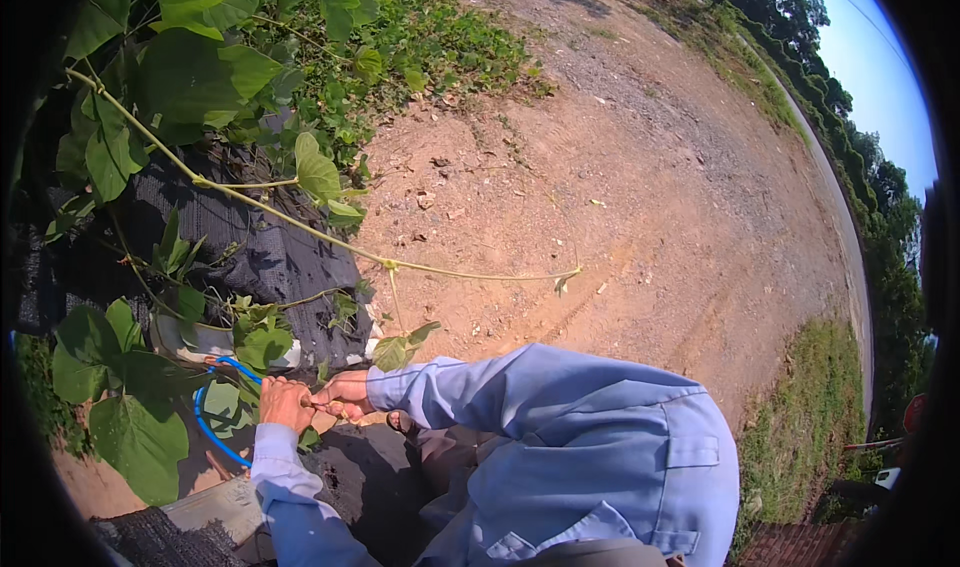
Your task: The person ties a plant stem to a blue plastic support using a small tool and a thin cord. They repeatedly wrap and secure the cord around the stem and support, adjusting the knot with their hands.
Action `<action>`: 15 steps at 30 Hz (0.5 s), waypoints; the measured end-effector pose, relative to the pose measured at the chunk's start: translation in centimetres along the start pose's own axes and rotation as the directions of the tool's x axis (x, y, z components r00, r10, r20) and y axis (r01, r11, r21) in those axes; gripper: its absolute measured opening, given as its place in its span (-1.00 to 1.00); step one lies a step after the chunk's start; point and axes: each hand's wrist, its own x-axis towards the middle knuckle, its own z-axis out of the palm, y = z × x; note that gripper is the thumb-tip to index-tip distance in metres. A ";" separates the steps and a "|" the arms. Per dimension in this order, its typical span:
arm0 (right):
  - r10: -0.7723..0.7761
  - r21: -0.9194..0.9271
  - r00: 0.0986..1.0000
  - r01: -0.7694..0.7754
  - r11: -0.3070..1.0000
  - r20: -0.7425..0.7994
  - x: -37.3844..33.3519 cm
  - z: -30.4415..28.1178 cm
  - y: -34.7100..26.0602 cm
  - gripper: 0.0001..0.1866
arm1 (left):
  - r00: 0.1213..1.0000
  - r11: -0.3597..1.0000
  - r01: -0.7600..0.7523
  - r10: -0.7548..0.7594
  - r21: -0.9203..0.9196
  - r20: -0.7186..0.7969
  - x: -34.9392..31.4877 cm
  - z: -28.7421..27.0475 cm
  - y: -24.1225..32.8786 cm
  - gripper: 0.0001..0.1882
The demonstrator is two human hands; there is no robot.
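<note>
A thin blue hose (205,422) curves in an open loop among leaves, and its upper end runs to my left hand (285,404). The fingers of that hand are closed around it. My right hand (343,391) meets the left from the right side, its fingers pinched together; whatever they hold is hidden. Beside the loop stands a pale container rim (185,339), partly covered by leaves. Broad green leaves (138,445) hang to the left of my hands. Under my forearms lies dark fabric (375,477) in shade.
A long vine stem (300,229) stretches across above my hands. Black mesh cloth (285,267) drapes beneath it. Pale dirt ground (620,217) with stones spreads ahead, with low creeping plants (440,42) at the far left and grass (810,417) at the right.
</note>
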 end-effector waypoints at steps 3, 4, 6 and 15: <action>-0.175 0.386 0.984 0.152 0.910 0.024 2.6 -0.7 3.9 -0.76 | 0.986 0.996 -0.085 0.087 0.013 -0.139 0.5 1.0 0.1 -0.87; -0.106 0.459 0.990 0.054 0.887 0.088 3.2 -0.1 3.8 -0.77 | 0.992 0.998 -0.064 0.066 0.027 -0.104 -0.2 1.0 -0.4 -0.86; 0.035 0.532 0.991 -0.098 0.841 0.127 2.2 2.7 2.9 -0.79 | 0.999 0.999 -0.015 0.017 0.035 -0.041 -1.5 1.4 -1.3 -0.85; -0.164 0.750 0.986 0.083 0.656 0.035 7.1 1.2 8.8 -0.83 | 0.999 0.995 0.013 -0.009 0.098 -0.043 -1.4 1.9 -0.8 -0.76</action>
